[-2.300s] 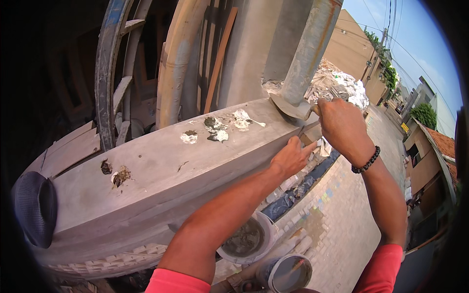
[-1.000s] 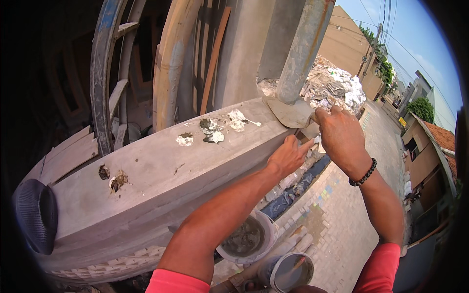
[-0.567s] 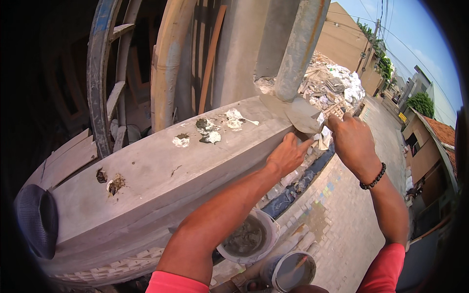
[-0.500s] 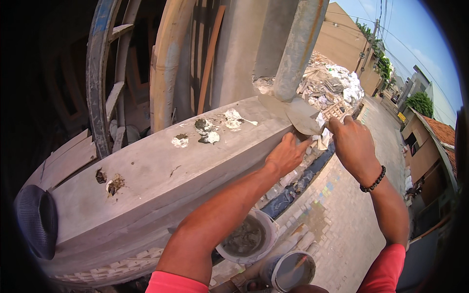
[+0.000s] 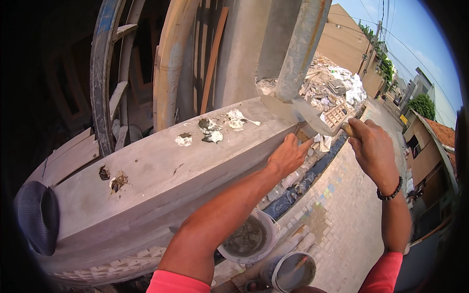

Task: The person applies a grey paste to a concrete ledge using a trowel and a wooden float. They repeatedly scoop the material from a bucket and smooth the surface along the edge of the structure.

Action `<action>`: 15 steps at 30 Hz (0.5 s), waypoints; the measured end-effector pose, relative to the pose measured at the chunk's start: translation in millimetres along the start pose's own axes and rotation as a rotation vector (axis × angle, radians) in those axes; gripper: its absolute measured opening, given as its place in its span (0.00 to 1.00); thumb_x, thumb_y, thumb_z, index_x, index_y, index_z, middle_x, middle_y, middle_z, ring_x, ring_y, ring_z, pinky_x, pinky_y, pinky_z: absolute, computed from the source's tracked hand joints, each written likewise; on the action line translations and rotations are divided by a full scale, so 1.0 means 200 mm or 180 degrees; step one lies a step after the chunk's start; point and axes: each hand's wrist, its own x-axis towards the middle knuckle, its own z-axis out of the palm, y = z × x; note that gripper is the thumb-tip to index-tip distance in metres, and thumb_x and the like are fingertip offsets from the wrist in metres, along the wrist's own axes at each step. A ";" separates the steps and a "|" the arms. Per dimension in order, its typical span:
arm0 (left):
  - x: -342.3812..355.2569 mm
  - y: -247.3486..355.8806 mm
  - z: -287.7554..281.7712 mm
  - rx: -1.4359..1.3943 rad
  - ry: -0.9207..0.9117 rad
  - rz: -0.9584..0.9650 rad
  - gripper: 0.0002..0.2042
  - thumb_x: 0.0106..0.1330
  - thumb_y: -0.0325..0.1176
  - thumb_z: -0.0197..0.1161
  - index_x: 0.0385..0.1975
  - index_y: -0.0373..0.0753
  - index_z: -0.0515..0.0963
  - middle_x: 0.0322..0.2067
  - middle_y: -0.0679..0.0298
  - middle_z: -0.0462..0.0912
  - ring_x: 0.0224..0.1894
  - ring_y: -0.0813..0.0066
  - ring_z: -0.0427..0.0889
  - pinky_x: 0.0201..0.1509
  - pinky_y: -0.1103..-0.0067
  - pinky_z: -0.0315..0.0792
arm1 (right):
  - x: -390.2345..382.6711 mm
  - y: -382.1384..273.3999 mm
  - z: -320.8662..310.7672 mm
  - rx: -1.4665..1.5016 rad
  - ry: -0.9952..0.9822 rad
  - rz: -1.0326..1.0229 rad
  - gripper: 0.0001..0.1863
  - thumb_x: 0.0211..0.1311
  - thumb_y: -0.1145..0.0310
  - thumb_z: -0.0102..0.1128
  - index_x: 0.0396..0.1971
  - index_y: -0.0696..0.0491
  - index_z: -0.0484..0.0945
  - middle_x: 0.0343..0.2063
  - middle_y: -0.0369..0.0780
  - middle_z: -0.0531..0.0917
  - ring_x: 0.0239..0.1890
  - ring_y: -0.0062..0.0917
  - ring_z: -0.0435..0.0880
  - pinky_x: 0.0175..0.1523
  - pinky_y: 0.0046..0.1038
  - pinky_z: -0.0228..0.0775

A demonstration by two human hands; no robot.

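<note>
My right hand point(image 5: 373, 151) is closed round the handle of a trowel point(image 5: 315, 119). Its flat grey blade points left, at the far end of a grey cement-faced ledge point(image 5: 161, 171), near the base of a metal pipe point(image 5: 298, 53). My left hand point(image 5: 288, 156) is up against the ledge's front edge, below the blade. Two of its fingers reach forward, with a small brown flat piece point(image 5: 306, 133) showing between them. How they grip it is partly hidden. Grey mortar point(image 5: 283, 110) spreads round the pipe's foot.
White and dark splotches point(image 5: 210, 129) and small holes mark the ledge top. A dark cap-like object point(image 5: 36, 217) sits at its left end. Below stand a mortar bucket point(image 5: 271, 229) and a second bucket point(image 5: 281, 276). Rubble point(image 5: 337, 88) lies beside the paved lane point(image 5: 356, 195).
My right hand has moved right and slightly down, drawing the trowel blade a little to the right. My left hand stays at the ledge edge; more of the brown piece shows.
</note>
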 end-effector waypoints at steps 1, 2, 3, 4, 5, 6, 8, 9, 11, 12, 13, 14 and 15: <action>0.00 0.00 -0.01 -0.0011 -0.0068 0.0040 0.14 0.67 0.36 0.56 0.46 0.43 0.85 0.67 0.66 0.67 0.43 0.67 0.77 0.47 0.70 0.63 | 0.05 -0.01 0.03 0.0156 0.0026 -0.0142 0.13 0.57 0.72 0.62 0.43 0.52 0.82 0.32 0.47 0.81 0.38 0.44 0.82 0.43 0.44 0.74; 0.01 0.01 -0.02 -0.0022 -0.0129 0.0084 0.14 0.67 0.36 0.55 0.46 0.43 0.85 0.68 0.66 0.66 0.43 0.67 0.77 0.47 0.70 0.63 | 0.10 -0.01 0.07 0.0308 0.0054 -0.0280 0.13 0.57 0.72 0.62 0.43 0.53 0.81 0.32 0.47 0.81 0.38 0.44 0.83 0.43 0.44 0.74; 0.02 0.01 -0.03 -0.0033 -0.0192 0.0127 0.14 0.67 0.37 0.55 0.47 0.44 0.85 0.69 0.67 0.65 0.44 0.67 0.77 0.47 0.70 0.63 | 0.15 -0.01 0.10 0.0461 0.0081 -0.0418 0.13 0.57 0.71 0.62 0.43 0.53 0.81 0.33 0.47 0.82 0.39 0.45 0.83 0.44 0.44 0.74; 0.02 0.00 -0.03 -0.0038 -0.0178 0.0121 0.14 0.68 0.37 0.55 0.47 0.44 0.85 0.69 0.67 0.65 0.44 0.67 0.78 0.47 0.70 0.63 | 0.19 -0.04 0.12 0.0393 0.0062 -0.0390 0.13 0.57 0.71 0.62 0.43 0.54 0.81 0.33 0.48 0.82 0.39 0.45 0.83 0.44 0.44 0.74; 0.02 0.00 -0.02 -0.0044 -0.0163 0.0117 0.14 0.68 0.37 0.55 0.47 0.45 0.85 0.69 0.67 0.65 0.44 0.67 0.78 0.47 0.69 0.63 | 0.23 -0.08 0.13 0.0324 0.0042 -0.0361 0.13 0.57 0.71 0.62 0.42 0.54 0.81 0.33 0.48 0.83 0.40 0.45 0.83 0.45 0.44 0.75; 0.02 0.00 -0.02 -0.0053 -0.0146 0.0113 0.14 0.68 0.37 0.54 0.47 0.45 0.85 0.69 0.67 0.65 0.44 0.67 0.78 0.47 0.69 0.63 | 0.26 -0.10 0.14 0.0254 0.0021 -0.0331 0.13 0.57 0.71 0.62 0.42 0.55 0.81 0.33 0.48 0.83 0.40 0.45 0.83 0.45 0.44 0.75; 0.01 0.00 -0.03 -0.0006 -0.0202 0.0134 0.14 0.68 0.37 0.54 0.47 0.45 0.85 0.69 0.66 0.65 0.44 0.67 0.78 0.47 0.69 0.63 | 0.31 -0.13 0.18 0.0190 0.0010 -0.0409 0.12 0.55 0.72 0.62 0.41 0.55 0.81 0.31 0.48 0.84 0.39 0.45 0.84 0.45 0.43 0.77; 0.01 -0.01 -0.03 0.0015 -0.0227 0.0146 0.14 0.68 0.37 0.54 0.48 0.46 0.85 0.69 0.66 0.65 0.44 0.67 0.78 0.47 0.69 0.63 | 0.34 -0.14 0.20 0.0132 0.0026 -0.0418 0.12 0.55 0.72 0.62 0.41 0.55 0.81 0.31 0.49 0.84 0.38 0.45 0.84 0.44 0.43 0.77; 0.01 -0.01 -0.04 0.0029 -0.0238 0.0141 0.14 0.68 0.37 0.54 0.47 0.46 0.85 0.69 0.65 0.65 0.44 0.67 0.77 0.47 0.70 0.63 | 0.37 -0.15 0.22 0.0060 0.0012 -0.0462 0.12 0.55 0.72 0.61 0.40 0.56 0.82 0.30 0.50 0.84 0.36 0.45 0.85 0.42 0.44 0.78; 0.01 -0.01 -0.04 0.0035 -0.0240 0.0140 0.14 0.68 0.37 0.54 0.47 0.46 0.85 0.70 0.65 0.64 0.43 0.67 0.77 0.46 0.70 0.62 | 0.38 -0.16 0.23 0.0049 -0.0013 -0.0504 0.11 0.55 0.72 0.61 0.39 0.56 0.82 0.30 0.50 0.84 0.36 0.46 0.85 0.41 0.44 0.78; 0.01 -0.01 -0.04 0.0036 -0.0223 0.0135 0.14 0.68 0.36 0.54 0.46 0.46 0.85 0.70 0.65 0.64 0.43 0.67 0.77 0.46 0.70 0.62 | 0.38 -0.17 0.23 0.0043 -0.0039 -0.0543 0.10 0.55 0.72 0.60 0.38 0.57 0.82 0.29 0.51 0.84 0.35 0.46 0.86 0.40 0.44 0.78; 0.00 -0.01 -0.05 0.0035 -0.0203 0.0131 0.14 0.68 0.36 0.54 0.45 0.46 0.86 0.70 0.65 0.64 0.43 0.67 0.77 0.46 0.70 0.62 | 0.39 -0.18 0.25 0.0034 -0.0040 -0.0568 0.10 0.55 0.73 0.60 0.37 0.57 0.82 0.29 0.51 0.84 0.34 0.46 0.86 0.40 0.44 0.78; 0.00 0.00 -0.05 0.0033 -0.0179 0.0129 0.13 0.67 0.36 0.55 0.44 0.46 0.86 0.70 0.65 0.64 0.43 0.67 0.77 0.45 0.70 0.62 | 0.40 -0.18 0.26 0.0022 -0.0041 -0.0591 0.09 0.55 0.73 0.60 0.36 0.57 0.82 0.29 0.52 0.84 0.34 0.46 0.86 0.40 0.44 0.78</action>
